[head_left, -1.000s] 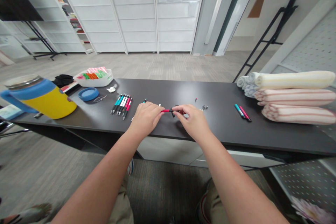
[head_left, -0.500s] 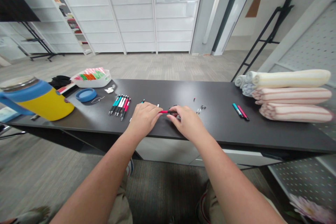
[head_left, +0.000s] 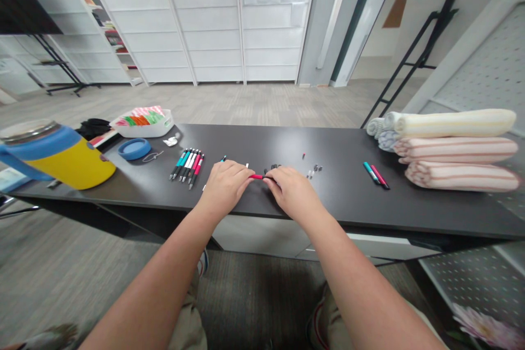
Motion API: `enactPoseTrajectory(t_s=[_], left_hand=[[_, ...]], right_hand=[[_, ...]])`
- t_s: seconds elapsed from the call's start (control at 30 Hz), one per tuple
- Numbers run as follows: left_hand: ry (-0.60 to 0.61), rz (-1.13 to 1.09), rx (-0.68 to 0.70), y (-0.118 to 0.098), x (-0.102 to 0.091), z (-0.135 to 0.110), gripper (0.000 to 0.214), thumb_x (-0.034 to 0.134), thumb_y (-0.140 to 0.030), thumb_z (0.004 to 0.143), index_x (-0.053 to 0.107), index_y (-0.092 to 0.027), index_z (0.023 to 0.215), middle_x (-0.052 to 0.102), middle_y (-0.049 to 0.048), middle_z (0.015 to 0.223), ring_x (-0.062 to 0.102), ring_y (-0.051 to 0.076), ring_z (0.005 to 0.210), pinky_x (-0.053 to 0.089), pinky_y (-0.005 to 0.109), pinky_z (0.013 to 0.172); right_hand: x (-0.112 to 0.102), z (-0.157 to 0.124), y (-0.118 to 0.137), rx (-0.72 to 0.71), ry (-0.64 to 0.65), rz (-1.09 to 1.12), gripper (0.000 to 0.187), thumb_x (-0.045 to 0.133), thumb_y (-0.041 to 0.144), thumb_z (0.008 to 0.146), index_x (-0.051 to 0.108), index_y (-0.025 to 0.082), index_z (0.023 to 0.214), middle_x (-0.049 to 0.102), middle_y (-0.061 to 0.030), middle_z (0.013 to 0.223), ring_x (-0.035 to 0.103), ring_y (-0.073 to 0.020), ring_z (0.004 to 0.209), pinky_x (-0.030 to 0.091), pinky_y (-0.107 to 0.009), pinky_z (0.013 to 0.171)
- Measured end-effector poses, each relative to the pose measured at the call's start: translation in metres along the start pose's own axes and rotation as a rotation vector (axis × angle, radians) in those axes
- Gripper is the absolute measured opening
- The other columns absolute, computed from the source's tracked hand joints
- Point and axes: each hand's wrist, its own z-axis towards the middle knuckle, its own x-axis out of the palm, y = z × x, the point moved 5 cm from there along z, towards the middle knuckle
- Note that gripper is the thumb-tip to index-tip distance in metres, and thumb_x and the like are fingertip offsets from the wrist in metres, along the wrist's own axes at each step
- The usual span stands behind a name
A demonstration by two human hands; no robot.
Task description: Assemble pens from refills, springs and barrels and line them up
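Between my two hands, just above the dark table (head_left: 262, 139), lies a red and black pen (head_left: 257, 176), level and pointing sideways. My left hand (head_left: 225, 183) is closed on its red end. The fingers of my right hand (head_left: 289, 185) pinch its black end. Some black pen parts (head_left: 273, 167) lie behind the right fingertips, partly hidden. Teal and white pen pieces show from behind my left hand. To the left is a row of several assembled pens (head_left: 187, 167) in teal, white and red. Small clear and grey bits (head_left: 315, 170) lie right of my right hand.
Teal and red pen barrels (head_left: 375, 175) lie at the right, near stacked rolled towels (head_left: 457, 150). At the left stand a yellow and blue jug (head_left: 74, 158), a blue lid (head_left: 134, 149) and a white basket (head_left: 143, 128) with colourful packets. A tiny red piece (head_left: 303, 156) lies farther back.
My right hand has shifted slightly left along the pen, toward my left hand, so less of the black part shows. My left hand has stayed in place.
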Motion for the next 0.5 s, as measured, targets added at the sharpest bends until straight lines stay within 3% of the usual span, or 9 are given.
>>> enactPoseTrajectory(t_s=[0.2, 0.33, 0.5], left_hand=[[0.002, 0.022, 0.009, -0.0008, -0.0003, -0.0002, 0.018, 0.058, -0.03, 0.104, 0.072, -0.025, 0.114, 0.077, 0.0068, 0.116, 0.065, 0.027, 0.111, 0.042, 0.045, 0.1], [0.01, 0.029, 0.015, -0.0014, -0.0006, 0.0001, 0.018, 0.058, -0.03, 0.104, 0.073, -0.025, 0.113, 0.077, 0.007, 0.116, 0.065, 0.027, 0.11, 0.043, 0.045, 0.099], [0.004, 0.043, 0.021, -0.002, -0.0006, -0.0001, 0.018, 0.058, -0.03, 0.104, 0.072, -0.024, 0.114, 0.077, 0.0064, 0.117, 0.065, 0.027, 0.11, 0.043, 0.045, 0.099]], right_hand=[[-0.0019, -0.0001, 0.0016, 0.01, -0.023, -0.018, 0.016, 0.059, 0.033, 0.106, 0.068, 0.022, 0.113, 0.075, -0.0077, 0.108, 0.068, -0.0251, 0.1, 0.05, -0.038, 0.091], [-0.002, -0.0001, 0.0031, 0.007, 0.001, -0.068, 0.022, 0.052, 0.033, 0.109, 0.07, 0.022, 0.104, 0.075, -0.0081, 0.102, 0.068, -0.0256, 0.097, 0.049, -0.038, 0.088], [-0.0036, -0.0001, 0.0045, 0.007, -0.008, -0.051, 0.015, 0.059, 0.033, 0.106, 0.068, 0.022, 0.111, 0.075, -0.0077, 0.107, 0.068, -0.0253, 0.098, 0.048, -0.037, 0.087]])
